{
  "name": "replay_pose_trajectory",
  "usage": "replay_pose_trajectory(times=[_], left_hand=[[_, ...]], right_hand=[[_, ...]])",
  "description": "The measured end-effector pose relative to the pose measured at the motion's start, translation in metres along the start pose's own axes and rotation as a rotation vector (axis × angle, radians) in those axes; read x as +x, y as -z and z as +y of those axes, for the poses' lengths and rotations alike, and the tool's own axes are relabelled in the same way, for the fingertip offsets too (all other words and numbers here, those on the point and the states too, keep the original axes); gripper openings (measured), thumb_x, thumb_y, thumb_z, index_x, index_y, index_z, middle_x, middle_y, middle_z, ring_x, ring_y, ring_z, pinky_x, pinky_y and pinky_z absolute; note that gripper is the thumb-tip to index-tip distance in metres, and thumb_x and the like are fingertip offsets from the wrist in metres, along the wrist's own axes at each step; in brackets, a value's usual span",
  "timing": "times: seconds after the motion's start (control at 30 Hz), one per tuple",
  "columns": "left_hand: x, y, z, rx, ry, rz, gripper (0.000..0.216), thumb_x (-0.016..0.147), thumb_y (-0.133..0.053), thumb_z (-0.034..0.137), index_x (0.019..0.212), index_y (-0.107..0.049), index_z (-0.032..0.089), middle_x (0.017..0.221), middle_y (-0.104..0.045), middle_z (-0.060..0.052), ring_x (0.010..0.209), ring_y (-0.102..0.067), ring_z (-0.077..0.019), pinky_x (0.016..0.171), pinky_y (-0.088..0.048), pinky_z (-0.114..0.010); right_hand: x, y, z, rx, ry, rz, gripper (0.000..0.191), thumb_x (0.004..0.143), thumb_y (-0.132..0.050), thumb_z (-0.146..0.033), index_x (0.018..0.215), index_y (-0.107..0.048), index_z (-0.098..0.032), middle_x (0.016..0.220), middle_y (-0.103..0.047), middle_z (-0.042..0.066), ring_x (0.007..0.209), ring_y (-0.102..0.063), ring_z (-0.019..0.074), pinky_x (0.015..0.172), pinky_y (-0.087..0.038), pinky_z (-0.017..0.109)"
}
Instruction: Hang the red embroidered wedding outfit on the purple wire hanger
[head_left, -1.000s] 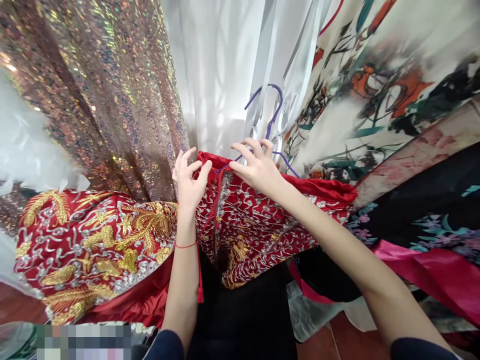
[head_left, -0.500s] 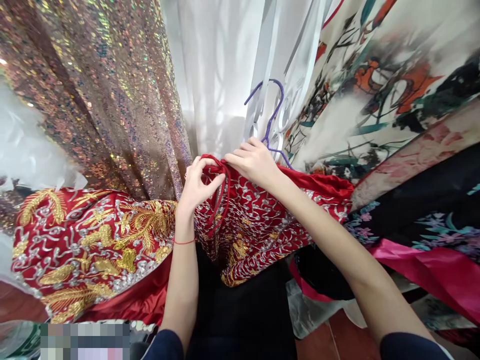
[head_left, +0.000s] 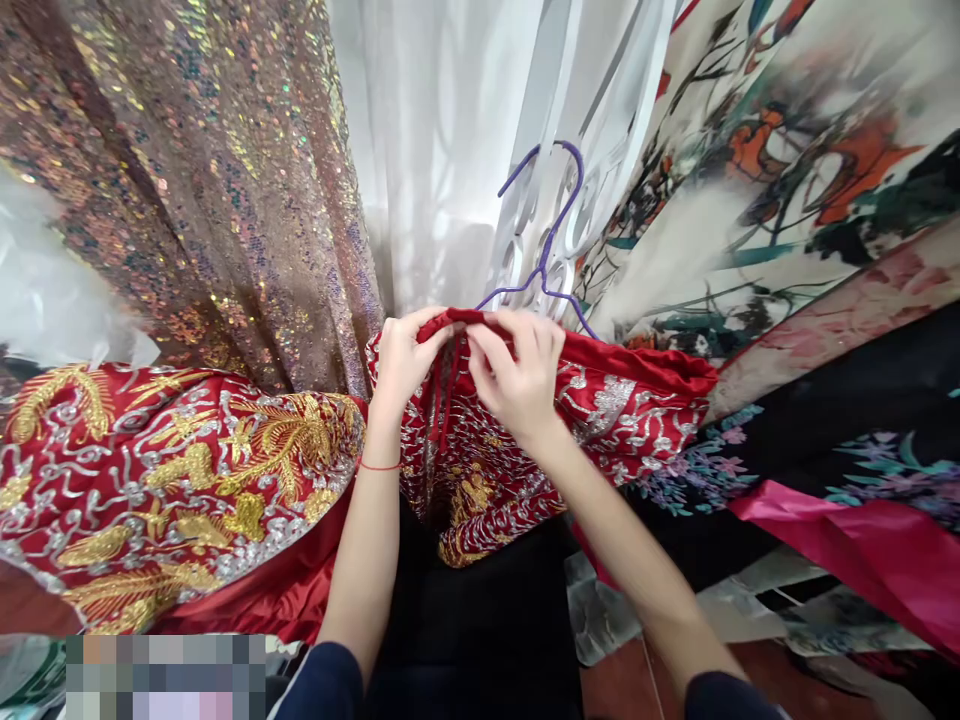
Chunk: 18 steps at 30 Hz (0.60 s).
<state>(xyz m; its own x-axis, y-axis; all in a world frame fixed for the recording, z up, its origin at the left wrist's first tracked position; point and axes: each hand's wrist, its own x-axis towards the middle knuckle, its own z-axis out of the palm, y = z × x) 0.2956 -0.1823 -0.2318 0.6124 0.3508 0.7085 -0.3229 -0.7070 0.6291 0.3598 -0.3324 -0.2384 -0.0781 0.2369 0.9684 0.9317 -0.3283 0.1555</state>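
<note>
Both hands are up at the collar of the red robe (head_left: 525, 440), which hangs on a purple hanger (head_left: 551, 240). Left hand (head_left: 405, 355) and right hand (head_left: 517, 375) have fingers pinched shut on the collar edge, sequin dress (head_left: 210, 180) just beside.

The purple hanger (head_left: 551, 245) shows its hook, its arms mostly buried under the red embroidered garment (head_left: 622, 400), whose sleeve runs off the left edge. A pixelated patch (head_left: 165, 675) masks the lower left corner.
</note>
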Motion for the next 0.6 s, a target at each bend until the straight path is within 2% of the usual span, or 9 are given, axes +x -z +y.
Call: replay_pose_trajectory(times=[0.07,0.13,0.23,0.37,0.43,0.5,0.6], left_hand=[[0.0,0.002,0.002,-0.036,0.019,-0.005,0.023,0.088,-0.067,0.041,0.093,-0.077,0.021,0.08,-0.075,0.001,0.069,-0.061,-0.0136,0.07,-0.048,-0.027],[0.0,0.003,0.005,-0.071,0.031,-0.001,0.026,0.083,-0.072,0.045,0.091,-0.077,0.02,0.083,-0.075,0.0,0.071,-0.061,-0.0139,0.071,-0.049,-0.027],[0.004,0.004,0.011,-0.125,0.035,0.061,0.024,0.077,-0.078,0.044,0.078,-0.074,0.021,0.073,-0.071,0.001,0.065,-0.058,-0.0127,0.066,-0.048,-0.028],[0.015,0.004,0.017,-0.178,0.028,0.293,0.037,0.084,-0.071,0.043,0.057,-0.058,0.021,0.055,-0.054,0.004,0.053,-0.047,-0.0095,0.057,-0.042,-0.028],[0.021,0.003,0.019,-0.164,0.038,0.351,0.041,0.087,-0.067,0.045,0.056,-0.055,0.021,0.053,-0.05,0.004,0.051,-0.045,-0.009,0.055,-0.04,-0.028],[0.023,0.003,0.02,-0.14,0.055,0.339,0.042,0.087,-0.068,0.047,0.057,-0.055,0.021,0.053,-0.049,0.004,0.051,-0.044,-0.009,0.053,-0.039,-0.028],[0.02,0.005,0.022,-0.146,0.027,0.279,0.041,0.087,-0.068,0.051,0.06,-0.059,0.021,0.056,-0.055,0.003,0.054,-0.049,-0.0096,0.057,-0.042,-0.028]], right_hand=[[-0.033,0.006,-0.027,0.2,-0.265,0.029,0.016,0.096,-0.051,-0.016,0.107,-0.062,-0.021,0.096,-0.066,0.007,0.093,-0.062,0.0198,0.081,-0.052,0.037],[-0.068,0.008,-0.053,0.347,-0.576,-0.032,0.02,0.099,-0.043,-0.016,0.109,-0.06,-0.02,0.097,-0.066,0.008,0.09,-0.064,0.0184,0.079,-0.054,0.035],[-0.11,0.006,-0.082,0.467,-0.775,-0.122,0.022,0.1,-0.041,-0.021,0.113,-0.059,-0.021,0.111,-0.068,0.011,0.107,-0.065,0.0215,0.094,-0.054,0.042],[-0.133,-0.008,-0.099,0.638,-1.105,-0.2,0.024,0.1,-0.042,-0.034,0.113,-0.057,-0.022,0.112,-0.068,0.012,0.105,-0.067,0.0219,0.094,-0.055,0.041],[-0.137,-0.02,-0.102,0.774,-1.252,-0.229,0.026,0.1,-0.04,-0.042,0.108,-0.056,-0.022,0.102,-0.071,0.01,0.092,-0.07,0.0202,0.087,-0.057,0.037],[-0.139,-0.033,-0.104,0.875,-1.331,-0.255,0.03,0.099,-0.038,-0.047,0.102,-0.054,-0.022,0.082,-0.071,0.005,0.069,-0.07,0.017,0.069,-0.059,0.031],[-0.142,-0.05,-0.107,0.916,-1.36,-0.294,0.031,0.093,-0.049,-0.052,0.097,-0.054,-0.021,0.062,-0.064,-0.003,0.044,-0.058,0.0132,0.044,-0.05,0.024]])
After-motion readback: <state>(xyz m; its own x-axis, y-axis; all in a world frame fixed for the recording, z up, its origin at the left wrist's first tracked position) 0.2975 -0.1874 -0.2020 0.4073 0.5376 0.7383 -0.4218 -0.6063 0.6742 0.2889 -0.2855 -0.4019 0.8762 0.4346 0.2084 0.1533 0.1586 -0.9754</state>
